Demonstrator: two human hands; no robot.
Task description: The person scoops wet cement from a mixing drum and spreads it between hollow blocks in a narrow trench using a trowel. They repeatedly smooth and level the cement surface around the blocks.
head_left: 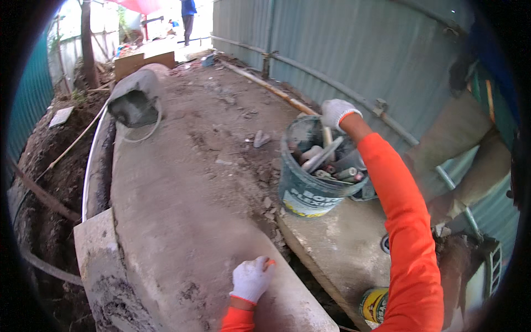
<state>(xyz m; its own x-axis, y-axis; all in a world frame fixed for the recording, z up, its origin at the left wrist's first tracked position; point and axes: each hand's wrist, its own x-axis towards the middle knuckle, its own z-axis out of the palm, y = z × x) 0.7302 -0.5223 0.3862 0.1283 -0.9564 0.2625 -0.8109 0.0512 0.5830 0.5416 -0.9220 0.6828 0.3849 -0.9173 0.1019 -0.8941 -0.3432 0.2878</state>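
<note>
My right hand, in a white knit glove, is closed above the rim of a dark bucket. A pale tool handle rises out of the bucket to the fist; its lower end is hidden among the contents. Several hand tools with light and dark handles lie jumbled in the bucket. Low in the view, my gloved left hand is closed over the concrete slab. A small orange bit shows at its fingers, too small to name.
The bucket stands on a concrete ledge, with a dark gap beside the slab. A yellow-labelled can sits near my right sleeve. Left, a grey bucket lies tipped by a dirt trench. Another person stands far off; metal sheeting lines the right.
</note>
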